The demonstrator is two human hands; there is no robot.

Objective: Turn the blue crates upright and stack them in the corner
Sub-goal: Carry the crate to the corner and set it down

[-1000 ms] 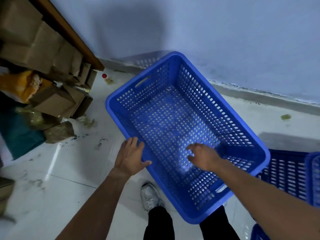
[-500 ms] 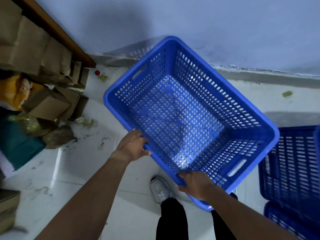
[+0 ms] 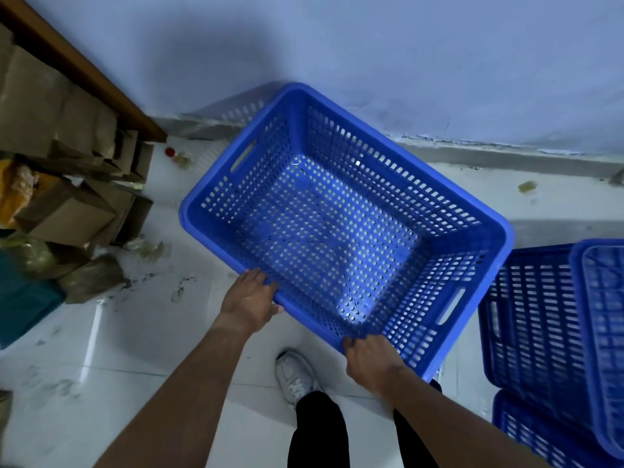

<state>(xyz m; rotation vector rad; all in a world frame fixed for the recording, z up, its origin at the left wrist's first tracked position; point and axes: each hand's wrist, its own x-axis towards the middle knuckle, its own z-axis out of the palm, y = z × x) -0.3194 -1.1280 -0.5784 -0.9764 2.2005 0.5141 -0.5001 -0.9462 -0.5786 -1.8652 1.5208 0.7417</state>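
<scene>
A large perforated blue crate (image 3: 388, 184) is held open side up above the white tiled floor, close to the wall. My left hand (image 3: 248, 300) grips its near long rim towards the left. My right hand (image 3: 369, 361) is closed on the same rim near the right corner. More blue crates (image 3: 547, 319) lie on their sides at the right edge, with another one (image 3: 526, 430) below them.
Cardboard boxes (image 3: 67, 211) and bags pile up at the left under a wooden edge (image 3: 84, 72). A small red-capped bottle (image 3: 170, 152) lies by the skirting in the corner. My white shoe (image 3: 295, 376) stands on the tiles under the crate.
My right hand came out of the crate's inside and took hold of its near rim. The crate has levelled and swung slightly towards the wall.
</scene>
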